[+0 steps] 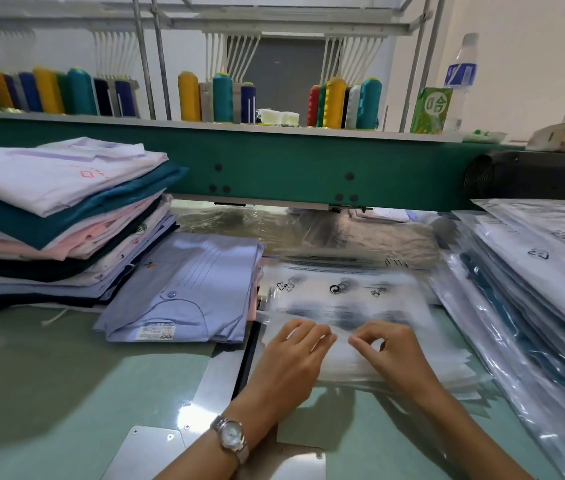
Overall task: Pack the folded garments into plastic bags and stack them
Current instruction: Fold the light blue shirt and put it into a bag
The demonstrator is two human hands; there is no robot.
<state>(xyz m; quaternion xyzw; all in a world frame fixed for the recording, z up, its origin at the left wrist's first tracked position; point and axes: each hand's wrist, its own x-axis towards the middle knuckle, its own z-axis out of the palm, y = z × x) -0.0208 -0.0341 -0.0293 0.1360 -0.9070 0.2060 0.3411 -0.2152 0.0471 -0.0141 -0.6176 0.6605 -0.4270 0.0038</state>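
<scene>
Plastic bags (347, 306), thin and likely slippery, lie right of the blue shirt (184, 289); both hands' fingertips pinch the top bag's near edge.

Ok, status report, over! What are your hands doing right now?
Left hand and right hand both pinching the near edge of the top plastic bag. Blue folded shirt waits beside it, unbagged. Nothing in the way.

green carton (431, 109) marked "合", recycling triangles on plastic bags (343, 292)
</scene>
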